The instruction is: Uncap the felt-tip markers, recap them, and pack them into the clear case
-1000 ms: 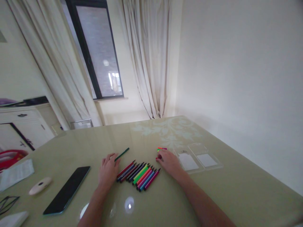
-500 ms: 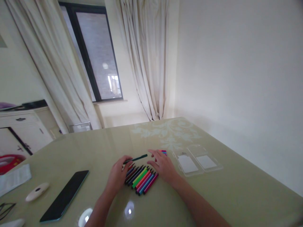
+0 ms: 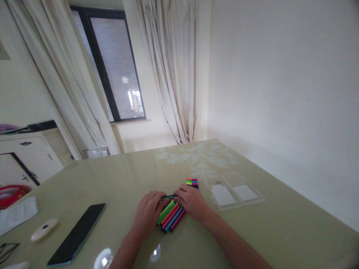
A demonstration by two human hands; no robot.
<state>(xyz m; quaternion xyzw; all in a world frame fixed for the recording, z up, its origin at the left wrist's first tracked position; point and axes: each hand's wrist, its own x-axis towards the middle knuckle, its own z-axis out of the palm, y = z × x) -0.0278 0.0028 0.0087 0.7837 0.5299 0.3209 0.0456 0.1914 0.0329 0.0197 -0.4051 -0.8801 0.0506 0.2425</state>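
Observation:
A dark green marker [image 3: 168, 196] spans the gap between my two hands, above a row of felt-tip markers. My left hand [image 3: 150, 209] is closed on one end of it, with the fingers curled. At the other end my right hand [image 3: 193, 201] grips with its fingertips. Below them the row of coloured markers [image 3: 171, 216] lies slanted on the table, green, red, blue and magenta ones showing. My left hand covers the darker markers on that side. Just beyond my right hand is a small cluster of bright-coloured pieces [image 3: 192, 182], too small to name.
An opened clear plastic case [image 3: 238, 204] with white inserts lies to the right on the glossy table [image 3: 126, 175]. On the left are a dark phone-like slab [image 3: 77, 234], a pale oval object [image 3: 45, 229], a white sheet [image 3: 18, 215] and partly visible glasses [image 3: 8, 249].
My left hand has moved right and lowered the dark green marker toward the row. My right hand has drawn closer and taken its other end, uncovering more of the coloured pieces.

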